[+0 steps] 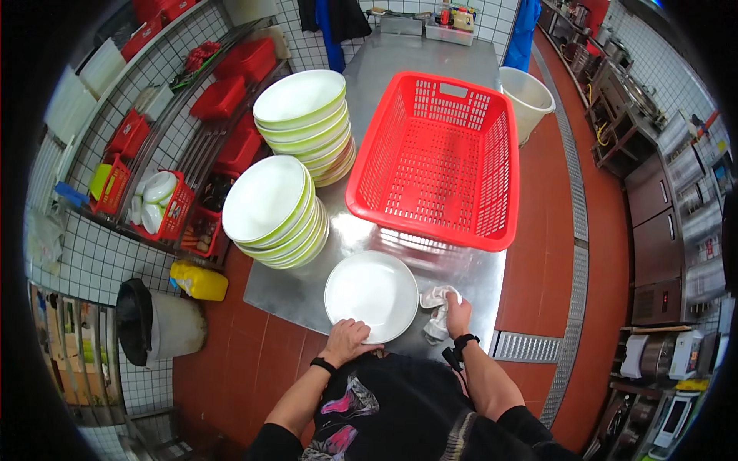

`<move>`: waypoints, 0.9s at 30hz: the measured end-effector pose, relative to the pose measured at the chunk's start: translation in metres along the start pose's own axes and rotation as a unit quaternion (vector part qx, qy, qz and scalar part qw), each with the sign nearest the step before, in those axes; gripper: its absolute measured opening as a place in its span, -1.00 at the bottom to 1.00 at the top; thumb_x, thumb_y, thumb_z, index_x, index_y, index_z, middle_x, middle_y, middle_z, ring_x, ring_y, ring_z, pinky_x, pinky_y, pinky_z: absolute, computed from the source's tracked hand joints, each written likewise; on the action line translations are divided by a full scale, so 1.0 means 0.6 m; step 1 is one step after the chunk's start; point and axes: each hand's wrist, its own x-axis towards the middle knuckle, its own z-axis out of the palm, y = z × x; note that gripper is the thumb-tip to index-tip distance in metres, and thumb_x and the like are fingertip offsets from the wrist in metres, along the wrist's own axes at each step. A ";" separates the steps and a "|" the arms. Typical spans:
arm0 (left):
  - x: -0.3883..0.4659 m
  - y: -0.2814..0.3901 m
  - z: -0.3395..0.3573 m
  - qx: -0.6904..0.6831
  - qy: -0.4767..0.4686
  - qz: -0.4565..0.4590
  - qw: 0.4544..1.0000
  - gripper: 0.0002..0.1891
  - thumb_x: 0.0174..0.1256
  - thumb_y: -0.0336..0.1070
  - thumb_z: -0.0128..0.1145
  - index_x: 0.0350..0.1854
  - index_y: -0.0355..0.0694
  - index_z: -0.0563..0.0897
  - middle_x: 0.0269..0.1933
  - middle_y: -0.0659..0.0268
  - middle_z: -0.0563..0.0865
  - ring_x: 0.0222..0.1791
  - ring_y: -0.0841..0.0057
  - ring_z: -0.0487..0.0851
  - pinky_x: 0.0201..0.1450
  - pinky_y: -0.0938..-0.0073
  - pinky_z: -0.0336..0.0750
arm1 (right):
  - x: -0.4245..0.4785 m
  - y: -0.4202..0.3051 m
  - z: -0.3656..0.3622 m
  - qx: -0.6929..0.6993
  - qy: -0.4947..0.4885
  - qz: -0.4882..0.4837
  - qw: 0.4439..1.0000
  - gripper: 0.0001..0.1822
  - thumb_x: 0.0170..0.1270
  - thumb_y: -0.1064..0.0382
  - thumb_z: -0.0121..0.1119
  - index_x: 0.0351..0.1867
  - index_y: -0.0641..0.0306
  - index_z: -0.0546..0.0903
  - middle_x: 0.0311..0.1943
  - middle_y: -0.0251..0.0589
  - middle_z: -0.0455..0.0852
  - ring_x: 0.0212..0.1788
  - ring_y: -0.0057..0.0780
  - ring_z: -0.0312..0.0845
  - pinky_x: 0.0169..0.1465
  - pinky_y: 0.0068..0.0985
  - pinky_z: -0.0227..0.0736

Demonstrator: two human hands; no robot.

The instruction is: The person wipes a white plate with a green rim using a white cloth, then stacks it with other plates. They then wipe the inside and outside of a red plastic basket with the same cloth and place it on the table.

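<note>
A round white dish (pixel 372 294) rests on the steel table (pixel 291 291) close to my body. My left hand (pixel 346 339) grips its near left rim, thumb along the edge. To the right of the dish, my right hand (pixel 458 314) holds a crumpled white cloth (pixel 436 322), which lies partly on the table. Two stacks of white bowls with green outsides stand to the left: a nearer stack (pixel 268 201) and a farther stack (pixel 300 104). Beyond the dish sits a red perforated plastic basket (pixel 441 155) with nothing in it.
Shelves (pixel 196 144) with red baskets line the left wall. A lidded bin (pixel 173 328) and a yellow jug (pixel 199 280) stand on the floor at left. Past the table's right edge is a white bucket (pixel 524 104). A metal floor drain (pixel 579 276) runs along the right, before steel cabinets (pixel 657 236).
</note>
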 end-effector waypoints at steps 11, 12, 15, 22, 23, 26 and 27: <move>-0.016 -0.012 -0.025 -0.103 0.291 -0.342 0.888 -0.55 0.48 -0.23 0.47 0.25 -0.35 0.63 0.17 0.00 0.74 0.24 -0.05 0.69 0.35 0.01 0.57 | -0.008 -0.007 -0.004 0.012 -0.028 0.034 0.999 -0.49 0.48 0.01 0.38 0.04 0.55 0.84 -0.16 -0.07 0.93 -0.12 -0.40 0.80 0.03 -0.34 0.65; -0.022 -0.034 -0.005 -0.178 0.277 -0.378 0.865 -0.55 0.52 -0.23 0.43 0.29 -0.37 0.61 0.20 -0.02 0.74 0.24 -0.03 0.70 0.33 0.02 0.58 | -0.009 -0.008 -0.004 0.015 -0.036 0.036 0.999 -0.50 0.49 0.01 0.37 0.04 0.55 0.84 -0.16 -0.08 0.93 -0.13 -0.41 0.80 0.03 -0.34 0.65; -0.019 -0.068 0.036 -0.302 0.228 -0.445 0.812 -0.54 0.62 -0.19 0.31 0.36 -0.40 0.57 0.23 -0.08 0.76 0.21 -0.01 0.75 0.28 0.05 0.62 | 0.008 0.009 -0.009 0.002 -0.026 0.014 1.000 -0.53 0.51 0.03 0.36 0.03 0.53 0.83 -0.20 -0.11 0.91 -0.19 -0.40 0.82 -0.09 -0.35 0.67; -0.029 -0.144 0.103 -0.369 0.128 -0.461 0.797 -0.49 0.70 -0.12 0.19 0.43 -0.44 0.58 0.22 -0.02 0.82 0.21 0.24 0.78 0.32 0.22 0.62 | -0.034 -0.068 -0.002 0.097 -0.060 0.077 0.990 -0.56 0.59 0.07 0.27 0.17 0.47 0.75 -0.13 -0.11 0.87 -0.25 -0.33 0.84 -0.19 -0.32 0.74; -0.035 -0.159 0.114 -0.414 0.129 -0.449 0.782 -0.48 0.70 -0.14 0.19 0.45 -0.46 0.57 0.24 0.02 0.82 0.22 0.31 0.76 0.34 0.25 0.61 | -0.033 -0.072 0.000 0.137 -0.058 0.093 0.984 -0.55 0.59 0.06 0.26 0.19 0.47 0.74 -0.09 -0.11 0.87 -0.22 -0.32 0.85 -0.15 -0.31 0.75; -0.034 -0.190 0.118 -0.455 0.114 -0.456 0.756 -0.50 0.71 -0.15 0.19 0.46 -0.44 0.59 0.27 0.04 0.81 0.23 0.36 0.75 0.33 0.28 0.60 | -0.050 -0.125 0.021 0.236 -0.083 0.134 0.959 -0.51 0.60 0.01 0.24 0.25 0.43 0.71 0.03 -0.16 0.84 -0.05 -0.33 0.83 0.01 -0.30 0.74; -0.019 -0.191 0.111 -0.447 0.116 -0.436 0.772 -0.49 0.73 -0.12 0.16 0.45 -0.44 0.59 0.27 0.03 0.81 0.23 0.34 0.76 0.34 0.27 0.60 | -0.054 -0.153 0.030 0.216 -0.091 0.100 0.967 -0.52 0.60 0.01 0.24 0.25 0.42 0.72 0.02 -0.17 0.85 -0.04 -0.35 0.83 0.01 -0.32 0.73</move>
